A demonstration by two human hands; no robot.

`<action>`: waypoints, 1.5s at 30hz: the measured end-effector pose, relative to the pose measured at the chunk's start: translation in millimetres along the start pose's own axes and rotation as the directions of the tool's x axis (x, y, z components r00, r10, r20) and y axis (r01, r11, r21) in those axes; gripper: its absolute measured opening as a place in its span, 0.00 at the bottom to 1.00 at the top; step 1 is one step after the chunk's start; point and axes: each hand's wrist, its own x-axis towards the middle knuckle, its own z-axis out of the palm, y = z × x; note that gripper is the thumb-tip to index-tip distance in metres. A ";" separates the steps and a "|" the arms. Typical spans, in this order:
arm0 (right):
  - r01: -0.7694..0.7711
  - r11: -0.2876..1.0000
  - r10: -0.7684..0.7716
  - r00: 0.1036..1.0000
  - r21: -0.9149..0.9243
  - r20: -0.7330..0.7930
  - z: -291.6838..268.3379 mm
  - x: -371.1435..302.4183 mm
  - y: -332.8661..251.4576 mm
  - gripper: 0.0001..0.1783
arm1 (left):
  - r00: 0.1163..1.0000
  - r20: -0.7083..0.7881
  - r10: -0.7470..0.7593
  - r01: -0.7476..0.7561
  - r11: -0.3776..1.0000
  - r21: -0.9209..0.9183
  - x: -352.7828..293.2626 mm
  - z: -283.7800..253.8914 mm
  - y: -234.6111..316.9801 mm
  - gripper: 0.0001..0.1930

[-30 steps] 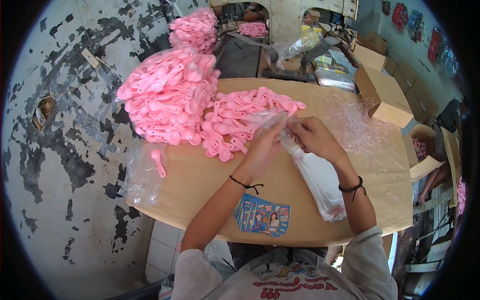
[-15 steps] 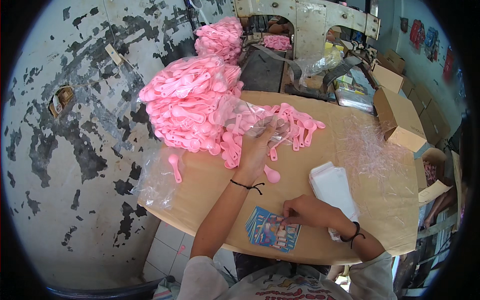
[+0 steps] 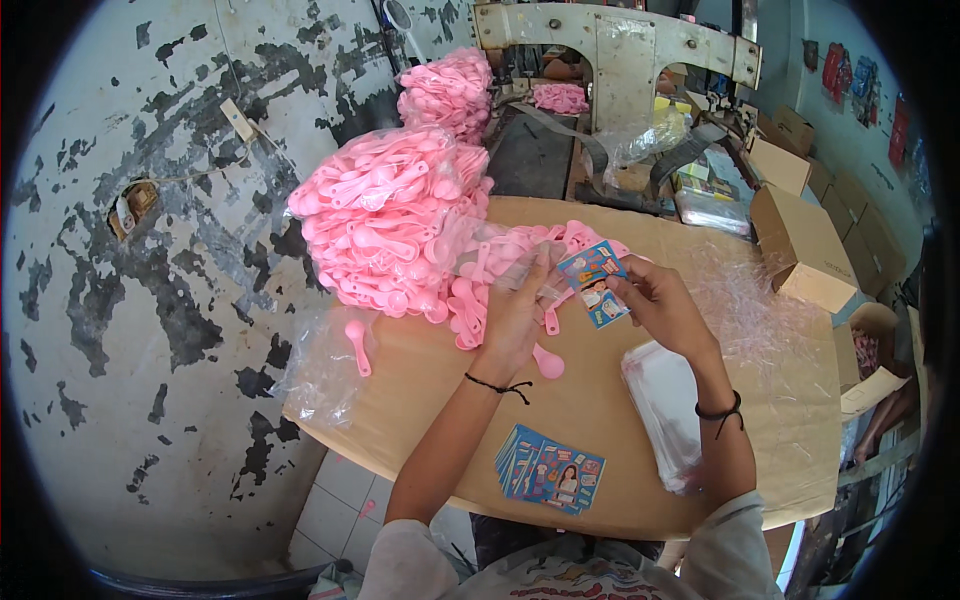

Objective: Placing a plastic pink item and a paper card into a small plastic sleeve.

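My left hand (image 3: 516,318) is closed on a small clear plastic bag (image 3: 516,268), held over the near edge of a heap of pink plastic spoons (image 3: 468,305). My right hand (image 3: 662,303) pinches a blue printed card (image 3: 596,284) close to that bag; I cannot tell whether its edge is inside. Near the front edge of the table lies a fanned stack of the same blue cards (image 3: 552,472). A stack of clear plastic sleeves (image 3: 660,405) sits below my right forearm. One pink spoon (image 3: 548,362) lies apart beside my left wrist.
Big clear bags full of pink spoons (image 3: 375,200) stand against the peeling wall. Another spoon (image 3: 358,346) rests by a crumpled plastic bag (image 3: 318,375). Thin plastic strips (image 3: 735,290) litter the right side of the table (image 3: 430,400), near an open cardboard box (image 3: 800,245). A metal machine frame (image 3: 620,50) rises behind.
My right hand has lifted a card off the stack and carried it up beside my left hand. The left hand still grips the clear bag in nearly the same place.
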 end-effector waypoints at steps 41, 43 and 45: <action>-0.099 0.995 0.101 0.981 -0.023 0.165 79.5 9.4 28.1 0.16 | 0.911 0.244 0.334 -0.256 0.919 -0.301 18.3 -42.5 30.2 0.20; 0.064 0.944 -0.016 0.989 -0.324 0.149 112.9 12.6 41.0 0.17 | 0.902 0.192 0.387 -0.322 0.899 -0.297 17.8 -48.4 36.5 0.19; 0.069 0.749 0.026 0.991 -0.659 0.134 130.6 8.7 49.0 0.18 | 0.893 0.229 0.388 -0.332 0.911 -0.246 21.1 -47.7 31.0 0.19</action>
